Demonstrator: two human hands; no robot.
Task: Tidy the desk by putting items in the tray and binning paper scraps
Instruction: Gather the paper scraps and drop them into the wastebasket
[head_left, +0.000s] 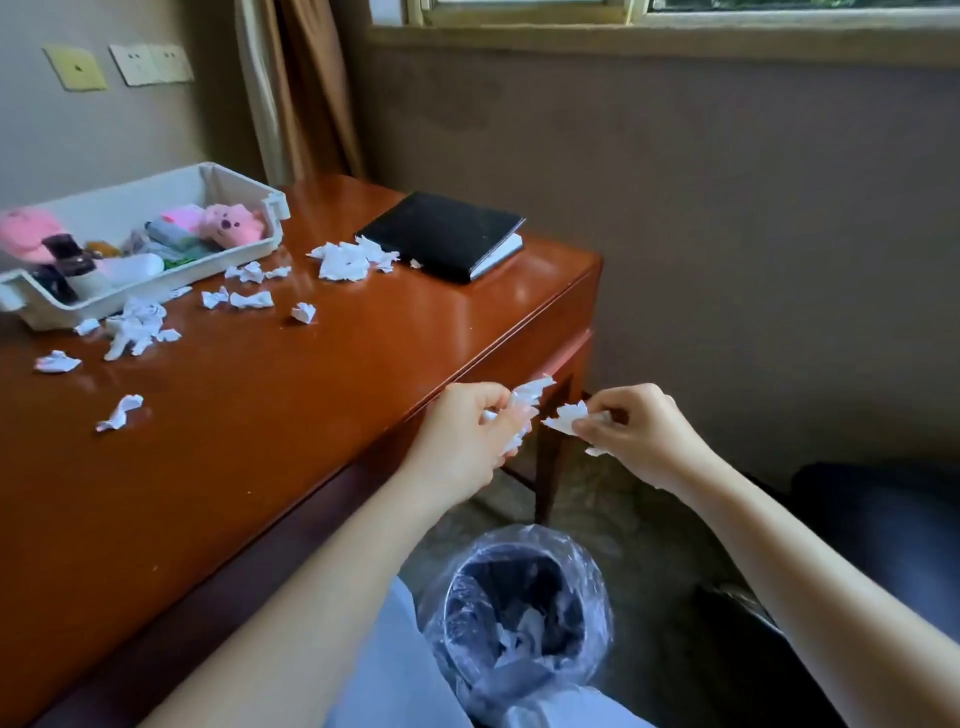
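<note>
While our left hand (470, 426) and right hand (631, 428) each pinch crumpled paper scraps (569, 415) beyond the desk (311, 395) edge, above the bin (519, 613), we judge them feather-light, soft, best gathered in bunches.

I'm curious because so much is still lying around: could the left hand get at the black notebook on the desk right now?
Probably not yet: the left hand grips paper scraps. Once emptied, likely yes; the desk shows nothing in the way between it and the black notebook.
</note>
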